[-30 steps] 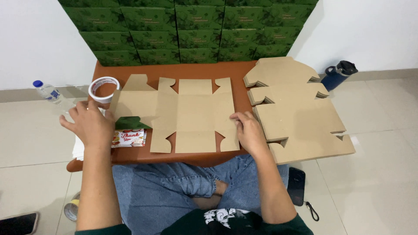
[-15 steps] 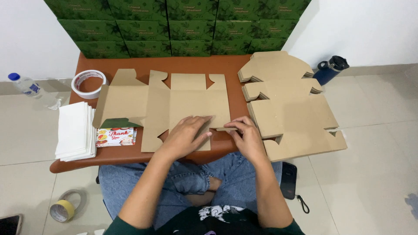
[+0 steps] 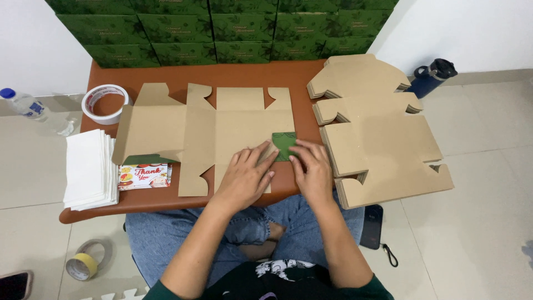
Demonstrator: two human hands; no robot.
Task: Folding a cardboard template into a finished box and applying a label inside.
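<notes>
A person sits at a low reddish-brown table, seen from above, with both bare hands resting on an unfolded die-cut cardboard box blank that lies flat across the tabletop. The left hand lies palm down on the near edge of the blank, fingers extended and slightly spread, its fingertips pressing a small flap near the blank's right side. The right hand sits just beside it, fingers curled and close together, fingertips pressing down on a folded-over flap whose dark green printed face shows. That green flap lies between the two hands' fingertips, touching both. Whether the right thumb is tucked under the flap cannot be told from this angle.

Just right of the right hand is a stack of flat cardboard blanks, overhanging the table edge. Well to the left of the left hand sit a small printed card, a stack of white sheets, and, farther away, a roll of clear tape. Beyond both hands, against the wall, stands a row of stacked green boxes. On the floor are a plastic water bottle, a dark blue flask, and a roll of yellow tape.
</notes>
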